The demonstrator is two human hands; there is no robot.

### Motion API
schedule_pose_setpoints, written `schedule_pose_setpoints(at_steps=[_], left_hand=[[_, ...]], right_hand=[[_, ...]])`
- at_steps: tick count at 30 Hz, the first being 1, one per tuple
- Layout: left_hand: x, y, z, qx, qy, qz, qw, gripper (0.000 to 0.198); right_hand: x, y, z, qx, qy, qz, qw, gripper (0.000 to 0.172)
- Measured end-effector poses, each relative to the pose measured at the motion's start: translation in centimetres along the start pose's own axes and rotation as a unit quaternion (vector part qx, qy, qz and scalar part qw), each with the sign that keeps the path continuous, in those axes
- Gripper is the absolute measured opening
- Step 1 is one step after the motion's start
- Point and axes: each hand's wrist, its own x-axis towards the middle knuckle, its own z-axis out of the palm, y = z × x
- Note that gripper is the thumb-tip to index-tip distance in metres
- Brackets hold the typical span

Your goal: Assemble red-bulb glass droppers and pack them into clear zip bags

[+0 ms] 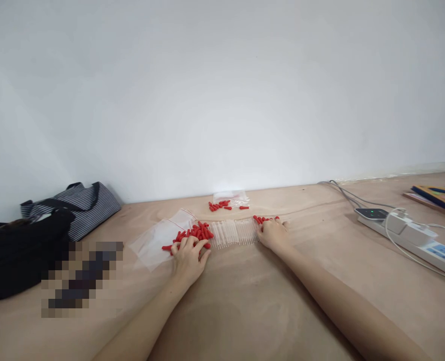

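Note:
A pile of small red rubber caps lies left of a row of thin clear tubes set side by side on the wooden table. My left hand rests over the near side of this pile, fingers bent and spread, thumb apart, touching caps. At the right end of the row, my right hand has its fingers curled down beside the tubes. More red caps show just beyond its knuckles. What those curled fingers hold, if anything, is hidden.
Flat clear zip bags lie under and left of the pile. Another bag with loose red caps is near the wall. A striped bag and black cloth sit left; a power strip with cables is right.

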Motion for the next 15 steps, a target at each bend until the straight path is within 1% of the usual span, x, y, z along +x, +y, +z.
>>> schedule_pose_setpoints(at_steps=[5, 9, 12, 15], left_hand=[[0.5, -0.2, 0.6, -0.009, -0.002, 0.016, 1.000, 0.015], [0.5, -0.3, 0.4, -0.043, 0.007, 0.024, 0.999, 0.013], [0.1, 0.4, -0.2, -0.091, -0.001, 0.070, 0.993, 0.015], [-0.5, 1.4, -0.8, -0.146, -0.056, 0.146, 0.977, 0.017]], right_hand=[[0.8, -0.6, -0.3, -0.003, -0.041, 0.008, 0.999, 0.027], [1.0, -1.0, -0.6, -0.008, -0.064, 0.014, 0.998, 0.027], [0.9, -1.2, -0.7, -0.009, -0.073, 0.016, 0.997, 0.027], [0.9, -1.1, -0.8, -0.005, -0.081, 0.017, 0.997, 0.029]])
